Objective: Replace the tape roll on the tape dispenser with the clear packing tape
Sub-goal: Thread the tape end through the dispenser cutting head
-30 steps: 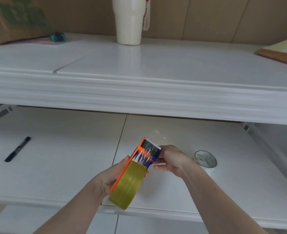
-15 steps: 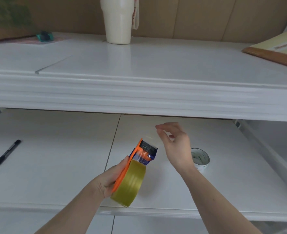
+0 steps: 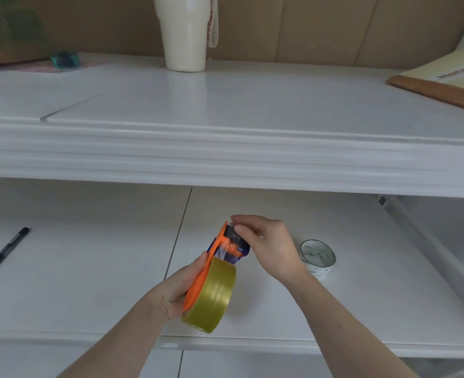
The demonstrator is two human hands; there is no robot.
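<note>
My left hand (image 3: 175, 289) grips the orange tape dispenser (image 3: 198, 282) from the left side, holding it above the lower white shelf (image 3: 89, 282). A yellowish clear packing tape roll (image 3: 211, 298) sits on the dispenser. My right hand (image 3: 269, 246) rests its fingertips on the dispenser's dark blue cutter end (image 3: 235, 238), where a strip of clear tape runs across. A nearly spent roll with a white core (image 3: 318, 257) lies on the shelf just right of my right wrist.
A black pen (image 3: 7, 252) lies at the shelf's left. On the upper white shelf (image 3: 225, 110) stand a cream tumbler (image 3: 184, 34), a small teal object (image 3: 66, 60) and a wooden-framed board (image 3: 443, 77) at right.
My right hand lifted off the dispenser's front, rose with fingers apart, then came back down onto the cutter end. The left hand kept hold of the dispenser, tilting it slightly.
</note>
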